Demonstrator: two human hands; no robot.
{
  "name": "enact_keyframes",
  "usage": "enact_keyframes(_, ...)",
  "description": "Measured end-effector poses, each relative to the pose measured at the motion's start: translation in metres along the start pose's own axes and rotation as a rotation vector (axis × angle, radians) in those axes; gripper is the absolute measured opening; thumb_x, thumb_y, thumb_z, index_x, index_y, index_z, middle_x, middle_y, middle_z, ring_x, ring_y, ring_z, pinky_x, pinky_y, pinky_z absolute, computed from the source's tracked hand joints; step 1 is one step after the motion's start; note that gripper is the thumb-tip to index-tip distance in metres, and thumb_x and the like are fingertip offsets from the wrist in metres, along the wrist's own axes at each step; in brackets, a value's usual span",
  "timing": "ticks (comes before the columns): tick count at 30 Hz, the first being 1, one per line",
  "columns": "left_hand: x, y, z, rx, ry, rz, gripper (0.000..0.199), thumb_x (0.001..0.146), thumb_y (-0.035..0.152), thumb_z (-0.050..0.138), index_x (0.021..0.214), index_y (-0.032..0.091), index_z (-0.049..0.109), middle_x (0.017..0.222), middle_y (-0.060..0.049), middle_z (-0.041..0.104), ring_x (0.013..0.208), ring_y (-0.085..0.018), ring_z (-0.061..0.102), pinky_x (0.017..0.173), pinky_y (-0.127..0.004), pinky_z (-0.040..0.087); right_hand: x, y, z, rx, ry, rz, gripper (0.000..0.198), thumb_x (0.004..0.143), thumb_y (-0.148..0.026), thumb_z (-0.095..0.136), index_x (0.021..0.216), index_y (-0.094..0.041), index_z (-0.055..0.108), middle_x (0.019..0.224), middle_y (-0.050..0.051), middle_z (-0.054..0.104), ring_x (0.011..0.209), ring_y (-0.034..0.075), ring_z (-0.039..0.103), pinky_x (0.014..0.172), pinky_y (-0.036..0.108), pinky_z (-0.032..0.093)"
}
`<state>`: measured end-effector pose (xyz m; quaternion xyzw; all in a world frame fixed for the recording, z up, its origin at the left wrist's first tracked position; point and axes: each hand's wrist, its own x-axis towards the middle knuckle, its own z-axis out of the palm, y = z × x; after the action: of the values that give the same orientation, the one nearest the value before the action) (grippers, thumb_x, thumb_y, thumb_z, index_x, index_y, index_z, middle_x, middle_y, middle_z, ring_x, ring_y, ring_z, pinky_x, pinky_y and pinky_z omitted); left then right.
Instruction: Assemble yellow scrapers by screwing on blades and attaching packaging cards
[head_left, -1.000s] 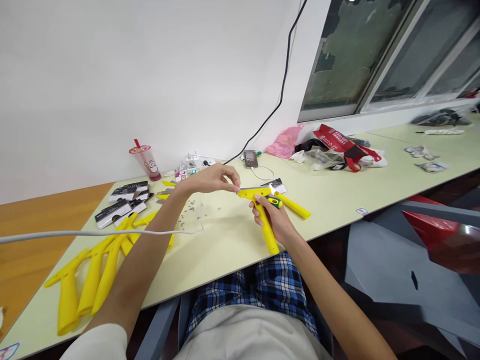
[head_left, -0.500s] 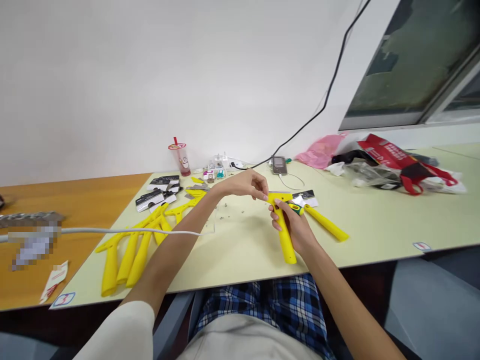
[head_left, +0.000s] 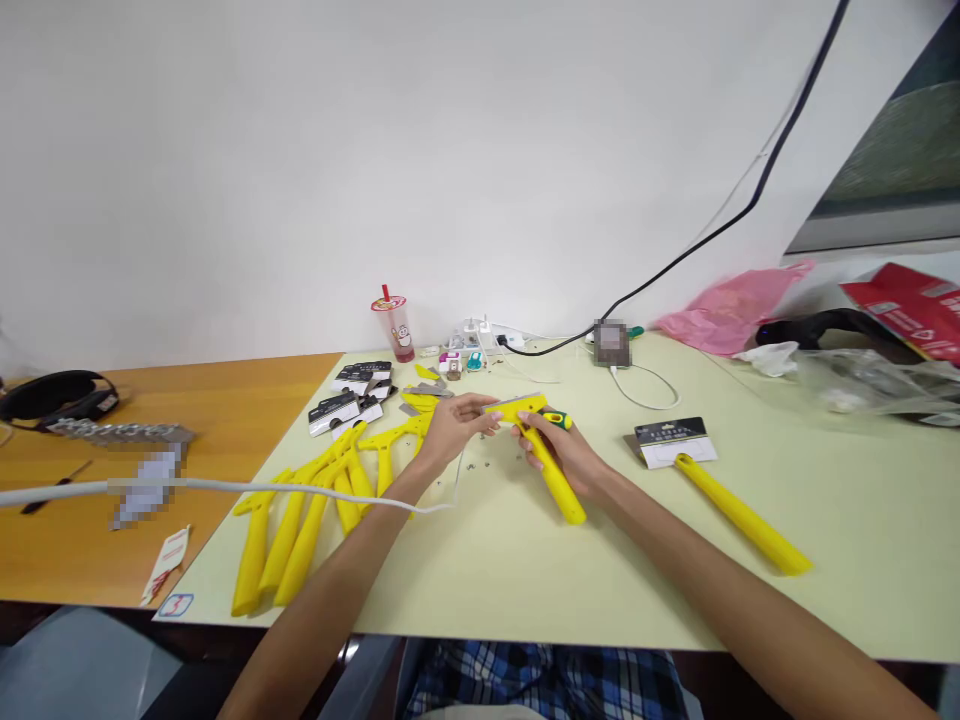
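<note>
A yellow T-shaped scraper [head_left: 556,482] with a thin metal blade along its head is held above the table, its handle slanting toward me. My right hand [head_left: 571,455] is closed around the upper handle. A green-and-yellow screwdriver handle [head_left: 559,419] sticks out from the same hand. With thumb and fingers, my left hand [head_left: 459,425] pinches the left end of the scraper's head. Small screws [head_left: 471,466] lie scattered on the table near my hands. To the left, several yellow scraper handles [head_left: 304,545] lie in an overlapping row.
Black-and-white cards [head_left: 334,412] are piled at the back left beside a drink cup [head_left: 396,330]. Another yellow scraper [head_left: 742,515] with a card lies at the right. A white cable [head_left: 300,487] crosses in front of my left arm. Plastic bags [head_left: 735,310] lie back right.
My left hand has come down and taken hold of the scraper head's left end. The scraper has tilted in my right hand. The view has shifted left.
</note>
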<state>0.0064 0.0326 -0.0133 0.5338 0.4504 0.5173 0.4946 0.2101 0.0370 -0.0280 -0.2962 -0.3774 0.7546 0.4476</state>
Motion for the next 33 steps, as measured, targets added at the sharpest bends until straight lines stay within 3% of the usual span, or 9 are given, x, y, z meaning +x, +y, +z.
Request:
enact_keyframes(4,-0.010,-0.003,0.001,-0.051,0.006,-0.010,0.059,0.078,0.052,0.095,0.120,0.013,0.082,0.095,-0.011,0.084,0.087,-0.025,0.082,0.085,-0.039,0.067,-0.002,0.006,-0.005,0.038,0.030,0.020,0.048,0.073,-0.047,0.100,0.093,-0.020,0.066,0.081,0.001,0.071,0.057,0.009,0.052,0.039,0.018,0.043)
enact_keyframes(9,-0.013,0.001,0.005,-0.057,0.078,-0.075,0.049,0.082,0.054,0.092,0.109,0.014,0.083,0.093,-0.011,0.084,0.085,-0.028,0.084,0.084,-0.042,0.069,-0.008,0.003,-0.008,0.023,0.078,0.079,0.044,0.078,-0.051,0.096,0.091,-0.020,0.067,0.082,0.001,0.072,0.055,0.009,0.052,0.040,0.020,0.043)
enact_keyframes(19,-0.019,0.000,0.004,0.027,0.071,-0.170,0.035,0.092,0.048,0.085,0.111,0.018,0.087,0.093,-0.009,0.084,0.082,-0.023,0.081,0.079,-0.035,0.069,-0.010,-0.005,-0.012,0.052,0.062,0.218,0.041,0.085,-0.051,0.091,0.097,-0.021,0.065,0.081,0.001,0.073,0.049,0.007,0.050,0.039,0.019,0.041)
enact_keyframes(27,-0.022,-0.009,0.001,0.087,0.118,-0.189,0.034,0.089,0.048,0.087,0.110,0.022,0.088,0.089,-0.007,0.084,0.080,-0.024,0.081,0.083,-0.038,0.068,-0.011,-0.006,-0.013,0.044,0.031,0.195,0.039,0.083,-0.050,0.091,0.096,-0.022,0.067,0.080,0.002,0.073,0.050,0.010,0.053,0.038,0.021,0.041)
enact_keyframes(33,-0.023,-0.002,0.004,0.053,0.127,-0.168,0.036,0.084,0.047,0.091,0.106,0.018,0.088,0.085,-0.008,0.083,0.077,-0.024,0.080,0.081,-0.039,0.068,-0.017,-0.007,-0.007,0.067,0.029,0.180,0.042,0.081,-0.050,0.093,0.096,-0.023,0.065,0.082,0.002,0.072,0.055,0.010,0.055,0.040,0.020,0.043)
